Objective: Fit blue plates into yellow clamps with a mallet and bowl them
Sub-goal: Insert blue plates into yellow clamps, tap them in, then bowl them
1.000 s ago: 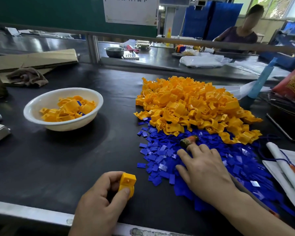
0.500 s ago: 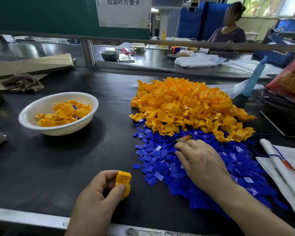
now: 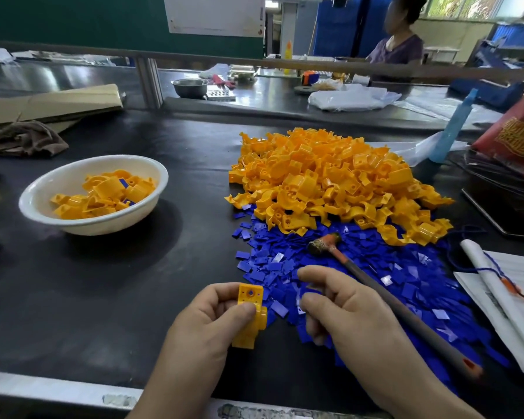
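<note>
Left hand (image 3: 206, 328) pinches yellow plastic clamp (image 3: 250, 313), lower centre; right hand (image 3: 348, 313) curls above blue plastic plates (image 3: 273, 264), hold unclear.

Bright daylight comes from the windows (image 3: 466, 7) at far right. The glossy black work surface (image 3: 103, 297) carries a pale sheen toward its far edge, and the white round plastic bowl (image 3: 43, 189) casts a soft shadow rightward. Wide-angle distortion bows the grey metal rail (image 3: 345, 65). Blue square plastic plates (image 3: 406, 282) at the near right corner blur.

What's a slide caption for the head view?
Left hand holds a yellow clamp; right hand curls over blue plates beside the mallet.
</note>
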### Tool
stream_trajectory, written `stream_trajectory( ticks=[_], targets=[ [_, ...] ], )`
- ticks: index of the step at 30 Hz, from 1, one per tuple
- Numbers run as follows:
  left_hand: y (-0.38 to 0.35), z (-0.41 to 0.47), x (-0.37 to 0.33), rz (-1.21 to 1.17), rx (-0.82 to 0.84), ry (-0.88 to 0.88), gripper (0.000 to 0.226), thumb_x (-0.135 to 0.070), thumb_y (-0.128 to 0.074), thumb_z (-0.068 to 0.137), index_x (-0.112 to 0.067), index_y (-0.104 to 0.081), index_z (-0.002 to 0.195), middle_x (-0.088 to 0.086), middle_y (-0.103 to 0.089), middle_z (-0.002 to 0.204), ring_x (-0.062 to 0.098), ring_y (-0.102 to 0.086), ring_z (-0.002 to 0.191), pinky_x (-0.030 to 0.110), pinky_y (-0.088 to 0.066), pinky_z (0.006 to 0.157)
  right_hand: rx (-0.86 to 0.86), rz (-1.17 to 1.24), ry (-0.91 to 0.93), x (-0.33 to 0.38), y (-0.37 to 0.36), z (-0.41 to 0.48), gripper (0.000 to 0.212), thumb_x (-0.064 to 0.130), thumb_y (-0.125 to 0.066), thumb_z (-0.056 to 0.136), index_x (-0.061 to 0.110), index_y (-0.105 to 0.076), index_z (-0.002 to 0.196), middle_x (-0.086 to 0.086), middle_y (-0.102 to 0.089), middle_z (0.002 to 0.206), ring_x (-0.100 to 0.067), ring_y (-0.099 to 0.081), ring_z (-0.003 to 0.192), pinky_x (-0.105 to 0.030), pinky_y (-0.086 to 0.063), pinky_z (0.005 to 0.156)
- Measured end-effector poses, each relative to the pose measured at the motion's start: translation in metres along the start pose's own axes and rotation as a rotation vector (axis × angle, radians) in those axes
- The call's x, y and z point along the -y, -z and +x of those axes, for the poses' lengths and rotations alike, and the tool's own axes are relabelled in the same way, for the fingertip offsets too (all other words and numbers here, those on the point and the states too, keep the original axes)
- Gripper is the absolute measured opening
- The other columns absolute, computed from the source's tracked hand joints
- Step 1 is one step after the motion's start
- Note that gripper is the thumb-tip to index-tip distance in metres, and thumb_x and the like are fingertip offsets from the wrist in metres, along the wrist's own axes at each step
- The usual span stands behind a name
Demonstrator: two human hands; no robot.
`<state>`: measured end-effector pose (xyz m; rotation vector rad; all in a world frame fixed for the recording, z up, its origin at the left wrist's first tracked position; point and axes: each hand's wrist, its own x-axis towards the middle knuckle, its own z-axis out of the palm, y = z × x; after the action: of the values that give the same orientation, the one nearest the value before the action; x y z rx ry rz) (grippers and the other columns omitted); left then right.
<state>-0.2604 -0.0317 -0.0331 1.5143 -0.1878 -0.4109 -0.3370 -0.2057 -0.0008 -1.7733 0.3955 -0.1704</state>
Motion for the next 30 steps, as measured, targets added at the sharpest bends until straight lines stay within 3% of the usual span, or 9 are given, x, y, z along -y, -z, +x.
stream_trajectory(
  ticks=[3,5,10,16,22,26,30],
  targets=[
    [-0.005,-0.001,0.001,-0.034,-0.002,0.000,0.024,-0.003,-0.068,0.080,-0.019,-0.069,0.098,0.008,-0.076,0.083,0.015,-0.071,0.071,0.020,-0.052,0.056,-0.013,0.308,-0.012,0.003,-0.003,-0.004,0.020,0.003,-0.061,0.088,0.020,-0.070,0.092,-0.012,-0.070,0.074,-0.024,-0.068,0.066,-0.029,-0.054,0.061],
    [-0.008,-0.003,0.000,-0.048,0.008,-0.012,0.026,-0.001,-0.070,0.079,-0.019,-0.068,0.098,0.009,-0.076,0.082,0.016,-0.071,0.071,0.020,-0.051,0.055,0.004,0.357,0.022,0.004,-0.006,-0.008,0.027,-0.002,-0.058,0.088,0.021,-0.073,0.085,-0.012,-0.072,0.080,-0.025,-0.069,0.068,-0.029,-0.055,0.062],
    [-0.013,-0.011,-0.002,-0.078,0.082,-0.026,0.044,-0.020,-0.084,0.064,-0.017,-0.067,0.104,0.008,-0.076,0.085,0.016,-0.072,0.074,0.021,-0.053,0.056,-0.034,-0.101,0.296,0.007,-0.010,-0.018,0.028,0.011,-0.062,0.088,0.038,-0.071,0.091,0.009,-0.063,0.090,-0.012,-0.064,0.075,-0.018,-0.051,0.063],
    [-0.016,-0.017,-0.004,-0.123,0.085,-0.051,0.037,-0.022,-0.074,0.064,-0.018,-0.071,0.101,0.009,-0.076,0.085,0.017,-0.072,0.072,0.023,-0.053,0.053,-0.096,-0.350,0.507,0.011,-0.019,-0.021,0.020,0.014,-0.066,0.087,0.030,-0.071,0.097,0.011,-0.062,0.087,-0.008,-0.061,0.086,-0.018,-0.048,0.068],
    [-0.018,-0.022,-0.004,-0.129,0.061,-0.064,0.026,-0.025,-0.072,0.065,-0.023,-0.075,0.090,0.013,-0.075,0.081,0.017,-0.070,0.068,0.021,-0.052,0.053,-0.112,-0.301,0.461,0.009,-0.022,-0.021,0.018,0.017,-0.071,0.083,0.033,-0.072,0.090,0.010,-0.060,0.083,-0.010,-0.061,0.085,-0.016,-0.048,0.067],
    [-0.017,-0.024,-0.004,-0.090,0.041,-0.062,0.024,-0.032,-0.070,0.066,-0.026,-0.075,0.088,0.010,-0.074,0.078,0.018,-0.069,0.066,0.024,-0.052,0.053,-0.081,-0.247,0.238,0.007,-0.023,-0.023,0.027,0.030,-0.070,0.081,0.048,-0.060,0.100,0.015,-0.059,0.093,-0.004,-0.058,0.088,-0.016,-0.050,0.071],
    [-0.017,-0.025,-0.006,-0.126,0.039,-0.039,0.030,-0.036,-0.075,0.059,-0.022,-0.074,0.086,0.013,-0.074,0.078,0.021,-0.069,0.065,0.029,-0.053,0.056,0.103,0.095,0.047,0.010,-0.024,-0.021,0.016,0.025,-0.068,0.084,0.037,-0.068,0.095,0.004,-0.069,0.091,-0.012,-0.067,0.081,-0.024,-0.056,0.068]
  ],
)
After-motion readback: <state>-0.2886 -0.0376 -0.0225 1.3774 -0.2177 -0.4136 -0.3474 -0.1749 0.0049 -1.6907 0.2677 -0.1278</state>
